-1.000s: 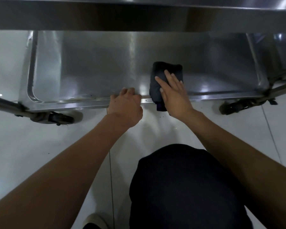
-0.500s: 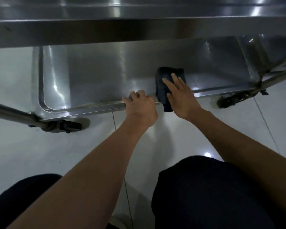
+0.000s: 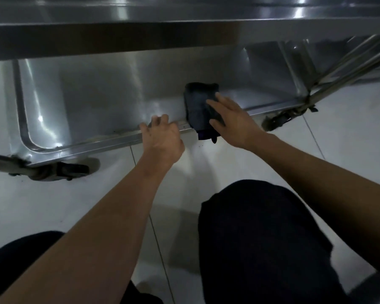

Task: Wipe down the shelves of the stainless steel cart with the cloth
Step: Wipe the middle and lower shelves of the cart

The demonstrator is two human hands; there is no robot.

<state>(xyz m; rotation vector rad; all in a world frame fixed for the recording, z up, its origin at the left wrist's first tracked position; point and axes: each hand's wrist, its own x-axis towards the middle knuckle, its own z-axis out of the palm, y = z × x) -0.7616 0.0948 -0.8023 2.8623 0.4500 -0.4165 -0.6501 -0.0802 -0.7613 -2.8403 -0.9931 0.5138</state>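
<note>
Both forearms bare, reaching forward and down from the bottom corners of the view, converging toward centre. Left hand (image 3: 162, 137): wrist bent, back of hand up, fingers (image 3: 157, 120) curled over and hooked, thumb to the left. Right hand (image 3: 233, 121): palm down, flat, fingers extended and close together, pointing up-left, pressing down; thumb splayed toward the left hand. Hands near each other, not touching. Both knees in dark clothing show below the arms.
</note>
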